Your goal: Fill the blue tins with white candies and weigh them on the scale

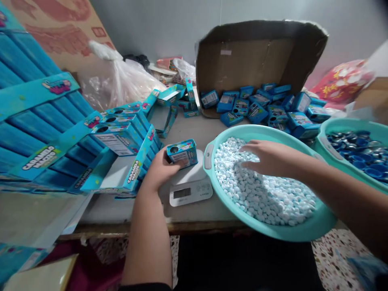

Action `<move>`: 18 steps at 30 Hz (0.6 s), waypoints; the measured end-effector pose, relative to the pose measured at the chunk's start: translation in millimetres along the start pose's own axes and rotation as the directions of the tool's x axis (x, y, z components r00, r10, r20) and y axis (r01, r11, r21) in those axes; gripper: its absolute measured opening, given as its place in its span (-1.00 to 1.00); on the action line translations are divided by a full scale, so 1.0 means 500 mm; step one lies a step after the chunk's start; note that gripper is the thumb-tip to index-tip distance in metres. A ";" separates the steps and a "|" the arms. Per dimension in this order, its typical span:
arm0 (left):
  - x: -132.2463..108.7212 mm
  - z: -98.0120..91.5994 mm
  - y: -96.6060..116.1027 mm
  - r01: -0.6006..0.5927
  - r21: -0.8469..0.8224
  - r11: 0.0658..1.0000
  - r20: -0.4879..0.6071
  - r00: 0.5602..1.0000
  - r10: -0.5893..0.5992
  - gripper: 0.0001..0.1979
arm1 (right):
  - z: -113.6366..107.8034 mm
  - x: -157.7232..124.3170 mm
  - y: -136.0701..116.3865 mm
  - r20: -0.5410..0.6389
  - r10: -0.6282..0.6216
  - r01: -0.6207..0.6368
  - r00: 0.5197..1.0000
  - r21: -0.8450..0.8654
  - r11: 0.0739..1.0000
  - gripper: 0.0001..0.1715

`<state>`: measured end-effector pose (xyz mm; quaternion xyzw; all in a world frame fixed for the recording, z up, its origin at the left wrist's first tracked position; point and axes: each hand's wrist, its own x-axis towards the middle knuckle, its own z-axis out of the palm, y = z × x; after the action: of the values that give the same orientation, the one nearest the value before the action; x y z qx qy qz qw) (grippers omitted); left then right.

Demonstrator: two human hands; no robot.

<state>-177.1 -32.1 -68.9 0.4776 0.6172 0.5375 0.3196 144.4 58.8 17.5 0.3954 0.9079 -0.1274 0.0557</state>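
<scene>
My left hand (162, 169) is wrapped round a small blue candy box (182, 153), which is upright with a dark round hole in its top. It is at the white digital kitchen scale (191, 191); whether the box rests on the pan I cannot tell. My right hand (263, 155) is over the turquoise basin (251, 130), fingers and thumb apart, at the surface of the pale blue and white candies (251, 198). Its fingertips seem to touch them, and no candy shows in its grasp.
Blue display trays (133, 171) and stacked packs (42, 117) fill the left. Behind the basin, a cardboard carton (260, 52) lies open with many blue boxes (257, 111). A second basin (333, 126) of blue caps (360, 143) is on the right. Plastic bags (121, 76) stand behind.
</scene>
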 end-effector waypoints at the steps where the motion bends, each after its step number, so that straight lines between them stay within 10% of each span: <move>1: -0.002 0.000 0.002 -0.018 0.021 1.000 -0.017 1.000 0.018 -0.51 | 0.001 -0.009 0.007 0.009 0.021 -0.021 1.000 0.022 1.000 -0.20; 4: -0.011 0.017 0.042 -0.104 0.065 0.992 -0.158 0.981 0.113 -0.57 | 0.017 -0.030 0.030 0.096 0.084 -0.098 0.992 0.158 0.982 0.17; 7: -0.017 0.073 0.131 -0.207 0.128 0.970 -0.316 0.919 0.238 -0.59 | 0.042 -0.039 0.040 0.149 0.210 -0.245 0.966 0.278 0.929 0.07; 12: -0.009 0.230 0.248 -0.390 0.110 0.914 -0.005 0.919 0.393 -0.64 | 0.066 -0.044 0.017 0.095 0.364 -0.347 0.927 0.590 0.729 -0.38; 18: 0.017 0.299 0.211 -0.400 0.309 0.863 0.228 0.912 0.342 -0.75 | 0.088 -0.031 0.019 0.102 0.483 -0.418 0.870 0.673 0.611 -0.61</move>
<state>-18.5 25.8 1.7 0.6795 0.5700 0.4295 0.1701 161.9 41.9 -23.4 0.6084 0.6707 -0.4117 -0.1021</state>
